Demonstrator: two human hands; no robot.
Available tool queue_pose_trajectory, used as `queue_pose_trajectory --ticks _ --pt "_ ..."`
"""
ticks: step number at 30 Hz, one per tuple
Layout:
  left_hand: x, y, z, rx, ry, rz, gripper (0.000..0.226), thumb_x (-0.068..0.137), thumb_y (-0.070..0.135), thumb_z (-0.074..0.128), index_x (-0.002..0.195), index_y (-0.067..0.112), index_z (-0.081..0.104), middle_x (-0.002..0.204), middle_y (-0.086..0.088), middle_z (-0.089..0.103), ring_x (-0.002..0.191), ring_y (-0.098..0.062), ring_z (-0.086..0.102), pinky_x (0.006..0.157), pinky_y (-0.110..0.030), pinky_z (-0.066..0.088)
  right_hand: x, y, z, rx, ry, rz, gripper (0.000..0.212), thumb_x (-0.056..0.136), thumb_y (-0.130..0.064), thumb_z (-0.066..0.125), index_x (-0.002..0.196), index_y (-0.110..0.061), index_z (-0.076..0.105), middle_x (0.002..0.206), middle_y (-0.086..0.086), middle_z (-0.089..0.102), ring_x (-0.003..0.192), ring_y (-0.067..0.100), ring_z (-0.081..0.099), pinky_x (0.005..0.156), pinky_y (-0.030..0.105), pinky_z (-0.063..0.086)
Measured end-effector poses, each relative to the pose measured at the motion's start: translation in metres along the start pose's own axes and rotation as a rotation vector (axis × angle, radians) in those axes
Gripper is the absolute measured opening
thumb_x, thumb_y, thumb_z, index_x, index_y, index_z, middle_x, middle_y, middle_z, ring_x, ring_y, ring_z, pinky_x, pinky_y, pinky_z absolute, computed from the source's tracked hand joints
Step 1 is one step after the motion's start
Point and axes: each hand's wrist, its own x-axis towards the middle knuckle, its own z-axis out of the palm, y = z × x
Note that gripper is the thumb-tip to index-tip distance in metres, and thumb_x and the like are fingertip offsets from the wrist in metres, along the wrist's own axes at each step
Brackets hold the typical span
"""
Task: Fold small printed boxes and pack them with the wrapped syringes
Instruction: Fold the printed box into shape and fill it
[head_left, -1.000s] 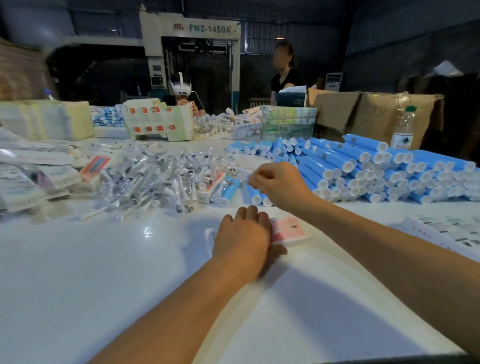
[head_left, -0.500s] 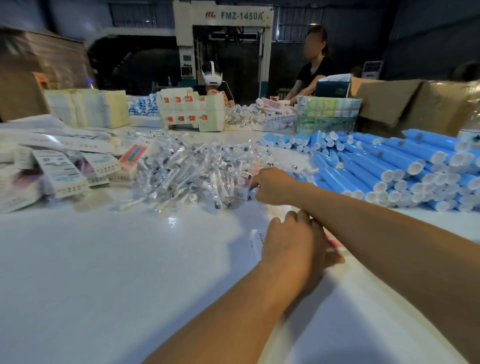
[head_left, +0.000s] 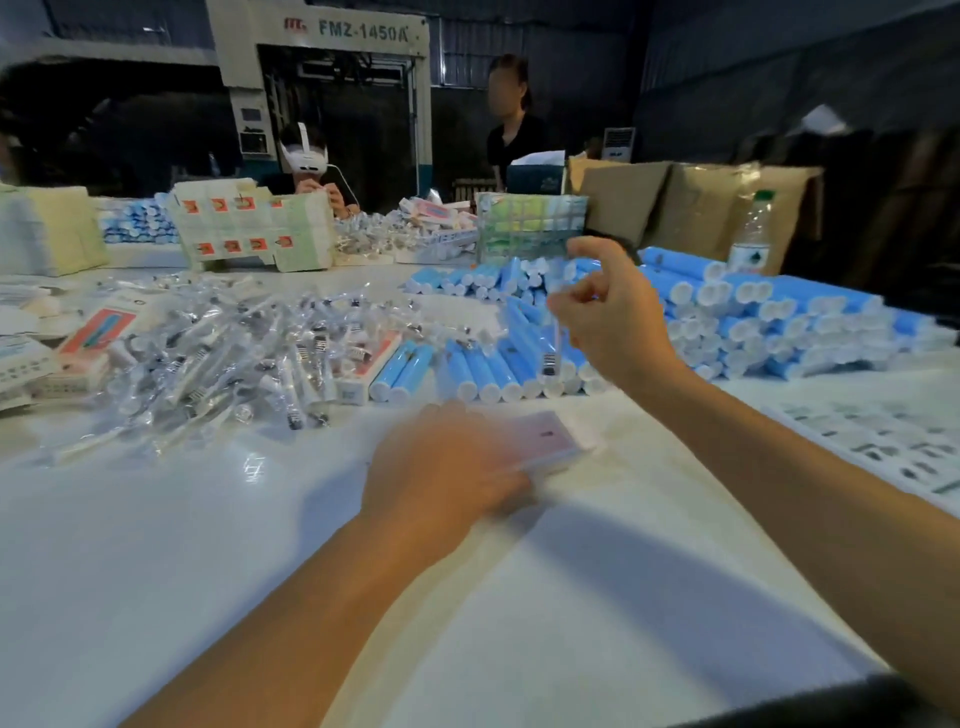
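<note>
My right hand is raised above the table and pinches a clear-wrapped syringe that hangs down from its fingers. My left hand, blurred, rests on a small pink printed box lying on the white table; whether its fingers curl round the box I cannot tell. A loose heap of wrapped syringes lies to the left of both hands.
Blue tubes with white caps are piled at right and in a row near the box. Flat printed sheets lie at far right. Stacked boxes, a water bottle, cardboard cartons and two people sit behind.
My right hand has risen from the syringe heap with one wrapped syringe pinched in it. My left hand has stayed on the pink box.
</note>
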Motion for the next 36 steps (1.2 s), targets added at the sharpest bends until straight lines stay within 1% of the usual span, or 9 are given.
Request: queue_pose_trajectory --ticks 7,14,17,22,25,28,30,33,36 --pt "-0.001 0.006 -0.004 -0.064 0.153 -0.064 0.083 0.066 0.079 0.019 0.121 0.025 0.049 0.113 0.005 0.049 0.108 -0.019 0.047 0.076 -0.032 0.037 -0.049 0.032 -0.040 0.584 0.244 0.504 0.008 0.086 0.001 0.059 0.091 -0.002 0.053 0.059 0.008 0.057 0.044 0.015 0.058 0.040 0.023 0.046" --pt "-0.002 0.016 -0.001 -0.043 0.198 -0.068 0.089 0.063 0.078 0.014 0.118 0.021 0.054 0.109 0.001 0.052 0.103 -0.022 0.050 0.071 -0.033 0.034 -0.059 0.036 -0.017 0.391 0.209 0.517 0.014 0.079 -0.007 0.065 0.072 -0.011 0.054 0.059 -0.002 0.064 0.053 0.009 0.056 0.052 0.018 0.044" --pt "-0.001 0.019 -0.001 -0.018 0.193 -0.084 0.089 0.062 0.078 0.012 0.118 0.022 0.052 0.109 0.002 0.050 0.104 -0.020 0.048 0.072 -0.031 0.033 -0.061 0.039 -0.017 0.358 0.258 0.576 0.013 0.081 -0.010 0.063 0.074 -0.011 0.052 0.063 -0.001 0.065 0.053 0.011 0.052 0.038 0.012 0.038" --pt "0.000 0.023 -0.001 -0.001 0.198 -0.083 0.089 0.062 0.078 0.010 0.118 0.022 0.051 0.109 0.003 0.049 0.105 -0.019 0.047 0.073 -0.030 0.033 -0.070 0.031 -0.011 0.372 0.241 0.531 0.017 0.083 -0.016 0.066 0.070 -0.015 0.054 0.054 -0.011 0.065 0.052 -0.001 0.059 0.056 0.018 0.041" --pt "0.000 0.024 -0.002 0.004 0.211 -0.090 0.091 0.060 0.078 0.007 0.117 0.021 0.050 0.109 0.001 0.048 0.104 -0.020 0.047 0.071 -0.030 0.030 -0.077 0.023 -0.003 0.304 0.084 0.414 0.033 0.089 -0.027 0.061 0.057 -0.023 0.054 0.052 -0.014 0.056 0.050 0.002 0.049 0.057 0.018 0.037" --pt "-0.001 0.021 -0.004 -0.009 0.218 -0.103 0.093 0.060 0.078 0.008 0.121 0.021 0.048 0.111 0.001 0.048 0.106 -0.021 0.047 0.072 -0.031 0.032 -0.079 0.018 0.001 0.292 -0.086 0.433 0.024 0.094 -0.043 0.047 0.096 -0.024 0.062 0.106 -0.001 0.059 0.083 0.002 0.055 0.070 0.015 0.039" --pt "-0.002 0.018 -0.004 -0.017 0.230 -0.098 0.093 0.061 0.078 0.009 0.122 0.020 0.049 0.112 0.001 0.049 0.106 -0.021 0.047 0.072 -0.032 0.034 -0.080 0.018 -0.004 0.324 -0.138 0.466 0.032 0.096 -0.042 0.042 0.117 -0.021 0.056 0.114 0.004 0.055 0.097 0.007 0.055 0.080 0.024 0.038" --pt "-0.002 0.014 -0.005 -0.067 0.269 -0.138 0.090 0.063 0.079 0.014 0.118 0.019 0.052 0.113 -0.001 0.051 0.105 -0.022 0.049 0.070 -0.032 0.034 -0.080 0.015 -0.012 0.284 0.044 0.313 0.015 0.095 -0.021 0.050 0.095 -0.025 0.065 0.103 -0.011 0.055 0.103 0.006 0.050 0.085 0.019 0.037" --pt "-0.001 0.009 -0.006 -0.099 0.305 -0.195 0.085 0.065 0.076 0.020 0.116 0.017 0.053 0.114 -0.003 0.051 0.104 -0.025 0.049 0.069 -0.032 0.031 -0.082 0.015 -0.014 0.104 0.160 0.165 0.022 0.088 -0.010 0.058 0.075 -0.027 0.061 0.087 -0.011 0.054 0.081 -0.001 0.050 0.071 0.011 0.037"
